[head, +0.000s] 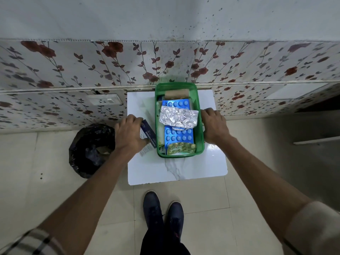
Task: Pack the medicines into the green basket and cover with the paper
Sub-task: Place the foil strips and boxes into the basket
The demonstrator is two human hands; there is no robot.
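Observation:
The green basket (199,115) stands on a small white marble-look table (184,168). Inside lie blue blister strips (177,138), a crumpled silver foil strip (178,116), a yellow capsule strip (181,148) and a brown roll (176,93) at the far end. My left hand (129,133) is closed on a dark blue and white medicine box (148,138) just left of the basket. My right hand (214,126) rests curled against the basket's right rim, and whether it grips the rim I cannot tell. No covering paper is visible.
A bin lined with a black bag (90,150) sits on the floor left of the table. A floral-patterned wall with a white socket (104,101) rises right behind the table. My dark shoes (162,212) stand in front on beige tiles.

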